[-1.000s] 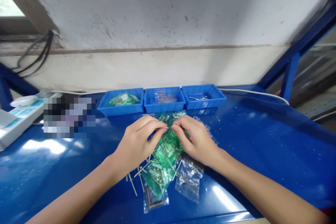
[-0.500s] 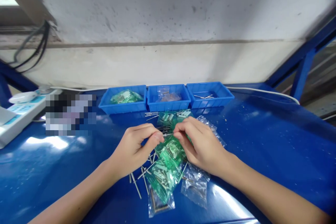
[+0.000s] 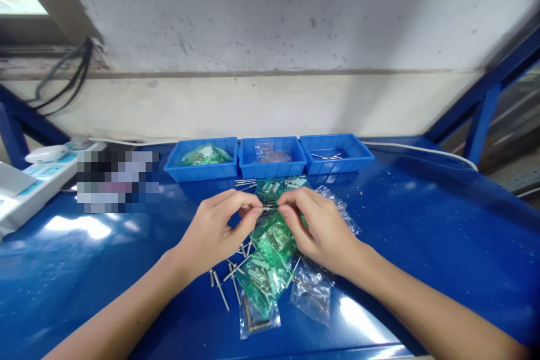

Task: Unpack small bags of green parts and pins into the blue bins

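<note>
Over the middle of the blue table, my left hand (image 3: 223, 225) pinches one end of a thin metal pin (image 3: 269, 208). The pin's other end lies at the fingertips of my right hand (image 3: 316, 228), which are pressed together. Beneath and between the hands are green plastic packets (image 3: 264, 275) with small metal parts inside. Clear bags (image 3: 311, 298) lie near the right hand, and another clear bag (image 3: 258, 323) is at the front. Loose metal rivets (image 3: 220, 291) are scattered below my left hand; more lie behind it, near the bins.
Three blue bins line the back: the left bin (image 3: 202, 173) holds green packets, the middle bin (image 3: 273, 170) clear bags, the right bin (image 3: 340, 166) a few pins. A white power strip (image 3: 37, 197) and a blurred-out item (image 3: 113, 183) are at the left.
My left fingers have closed more neatly around the pin and moved up slightly. My right hand has barely moved. The camera view has shifted a little.
</note>
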Available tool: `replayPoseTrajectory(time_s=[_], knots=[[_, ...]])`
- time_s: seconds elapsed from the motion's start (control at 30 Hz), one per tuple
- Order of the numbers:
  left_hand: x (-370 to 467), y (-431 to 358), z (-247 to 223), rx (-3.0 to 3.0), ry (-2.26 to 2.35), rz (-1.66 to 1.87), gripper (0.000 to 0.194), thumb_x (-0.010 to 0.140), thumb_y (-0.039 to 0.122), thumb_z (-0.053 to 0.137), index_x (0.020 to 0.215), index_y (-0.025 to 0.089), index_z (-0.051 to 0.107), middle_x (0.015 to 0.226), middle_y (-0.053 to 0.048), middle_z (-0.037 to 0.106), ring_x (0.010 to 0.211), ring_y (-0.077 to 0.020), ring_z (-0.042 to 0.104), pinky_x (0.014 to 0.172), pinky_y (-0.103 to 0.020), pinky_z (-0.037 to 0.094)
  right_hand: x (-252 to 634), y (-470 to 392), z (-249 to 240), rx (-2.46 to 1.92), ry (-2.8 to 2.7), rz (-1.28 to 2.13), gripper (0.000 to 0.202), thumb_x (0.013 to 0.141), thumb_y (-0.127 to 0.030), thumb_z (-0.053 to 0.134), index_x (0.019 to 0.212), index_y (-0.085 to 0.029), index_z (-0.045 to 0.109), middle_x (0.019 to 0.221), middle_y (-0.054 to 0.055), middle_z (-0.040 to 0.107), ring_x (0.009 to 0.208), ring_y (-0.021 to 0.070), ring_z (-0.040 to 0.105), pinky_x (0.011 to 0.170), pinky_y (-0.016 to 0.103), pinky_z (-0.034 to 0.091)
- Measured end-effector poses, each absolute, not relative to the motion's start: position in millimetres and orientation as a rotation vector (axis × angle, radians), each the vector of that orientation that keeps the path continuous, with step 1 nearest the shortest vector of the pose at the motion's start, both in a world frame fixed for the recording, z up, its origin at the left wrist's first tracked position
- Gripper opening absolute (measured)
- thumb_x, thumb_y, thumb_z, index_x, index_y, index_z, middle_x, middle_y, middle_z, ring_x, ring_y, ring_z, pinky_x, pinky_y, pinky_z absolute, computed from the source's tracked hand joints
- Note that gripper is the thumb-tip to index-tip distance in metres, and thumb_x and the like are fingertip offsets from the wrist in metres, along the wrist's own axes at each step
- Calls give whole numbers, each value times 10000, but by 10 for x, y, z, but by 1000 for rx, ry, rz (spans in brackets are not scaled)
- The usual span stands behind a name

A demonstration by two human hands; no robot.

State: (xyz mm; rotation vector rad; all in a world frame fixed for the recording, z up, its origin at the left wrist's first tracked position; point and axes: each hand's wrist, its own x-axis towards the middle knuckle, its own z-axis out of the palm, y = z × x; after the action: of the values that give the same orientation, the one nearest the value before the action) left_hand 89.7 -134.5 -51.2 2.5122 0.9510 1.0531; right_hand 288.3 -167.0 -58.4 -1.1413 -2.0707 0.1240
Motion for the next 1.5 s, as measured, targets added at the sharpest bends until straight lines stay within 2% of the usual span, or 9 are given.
replayPoseTrajectory(time_s=[0.17,0.37,0.5,0.6,0.77,0.93,1.1,1.33,1.5], knots=[[878,-1322,-460,2380,965,920,189,899,171,459,748,158,574,612,35,593,561,-67,560,547,-180,420,2851,-1717,-565,-1033,-2104,47,125,888,-192,479,892,-129,587,710,30,571,654,129,494,612,266,400],[650,-1217,-297,2508,745,439,141,879,191,502,929,223,630,888,5,639,798,-108,598,720,-223,460,3264,-1449,-399,-1257,-1842,-304,119,864,-230,521,835,-151,606,635,11,568,561,118,509,561,258,389],[478,-1165,-324,2628,736,185,133,826,198,570,890,274,658,1089,-17,558,1023,-189,523,888,-340,420,3602,-1217,-380,-1701,-1539,-373,346,830,-323,567,1124,-142,566,533,-29,500,478,146,485,512,282,353],[460,-1165,-402,2647,760,127,121,839,197,569,853,280,657,1159,-15,507,1115,-217,452,941,-391,377,3498,-1262,-449,-1709,-1641,-199,399,845,-358,535,1171,-128,541,552,-21,526,488,148,507,514,281,368],[554,-1198,-410,2540,752,236,130,897,196,504,834,222,615,971,-6,589,970,-158,512,867,-301,412,2977,-1565,-527,-1335,-1973,142,308,880,-316,493,1130,-150,561,624,-16,565,553,123,542,560,260,420],[644,-1259,-391,2462,887,611,137,908,215,490,923,213,626,872,4,649,852,-139,560,770,-265,446,2780,-1706,-553,-983,-2143,111,235,851,-273,548,1011,-111,602,744,41,602,666,140,540,616,282,437],[708,-1338,-433,2461,834,609,171,917,196,464,912,216,634,853,7,663,833,-135,570,747,-263,457,2780,-1704,-574,-966,-2224,48,152,884,-202,481,895,-137,618,748,48,594,676,144,507,601,285,413],[720,-1349,-442,2406,952,820,38,849,223,578,875,203,596,802,12,624,770,-122,579,703,-244,455,2782,-1708,-550,-1015,-2154,40,173,891,-222,484,842,-125,618,701,38,562,633,132,475,591,282,397],[711,-1369,-442,2440,959,782,101,890,207,506,851,191,597,786,3,605,752,-119,560,688,-240,437,2785,-1717,-564,-993,-2146,55,201,868,-259,535,963,-98,609,736,47,582,661,138,507,621,286,420]])
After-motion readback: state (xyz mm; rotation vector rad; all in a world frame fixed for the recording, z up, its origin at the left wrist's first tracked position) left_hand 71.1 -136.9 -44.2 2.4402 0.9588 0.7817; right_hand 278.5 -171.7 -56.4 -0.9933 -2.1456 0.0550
